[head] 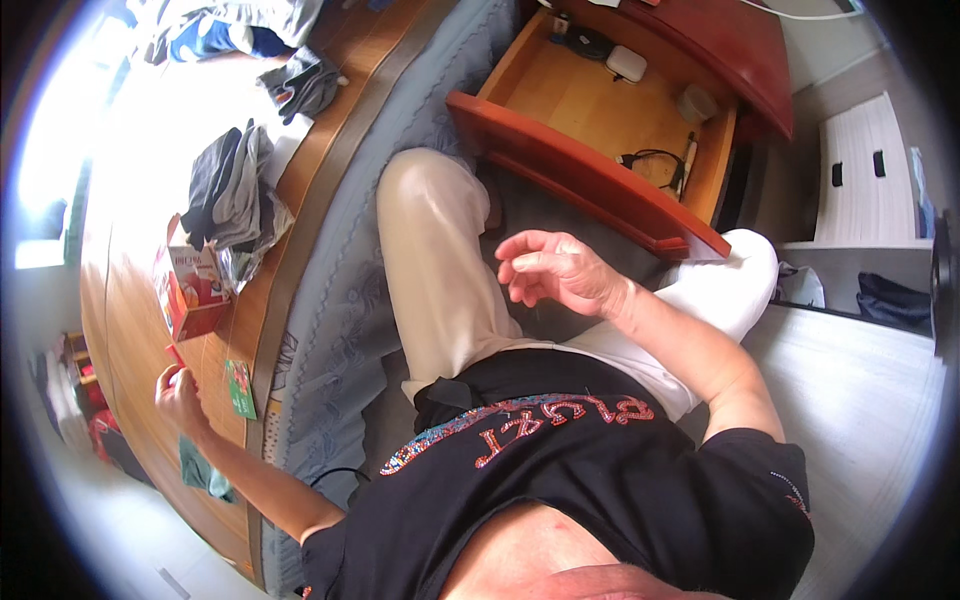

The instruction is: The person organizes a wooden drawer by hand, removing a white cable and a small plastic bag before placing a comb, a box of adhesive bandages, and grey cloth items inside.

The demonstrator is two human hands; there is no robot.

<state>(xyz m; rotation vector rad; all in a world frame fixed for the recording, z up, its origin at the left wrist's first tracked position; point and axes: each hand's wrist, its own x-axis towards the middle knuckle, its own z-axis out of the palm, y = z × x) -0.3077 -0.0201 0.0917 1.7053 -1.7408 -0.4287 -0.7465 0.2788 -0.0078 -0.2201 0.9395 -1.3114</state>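
My left hand (180,399) is closed around a small red stick-like object (174,354), over the brown mat-covered bed (135,330). Just ahead of it stands a red-and-white carton (198,296) with its flap up. A green printed card (240,388) lies to its right, and a teal cloth (204,469) is partly hidden by my forearm. Beyond the carton is a pile of folded grey and black socks (232,180). Over my lap, my right hand (564,271) hangs empty, fingers loosely curled and apart, near the front of a pulled-out wooden drawer (592,176).
Inside the drawer lie a white case (626,64), a coiled black item (589,43), a clear plastic cup (697,103) and a black cable (654,160). More grey socks (301,82) rest farther along the bed. A blue quilted skirt (330,360) hangs down its side. White shelving (862,172) stands at right.
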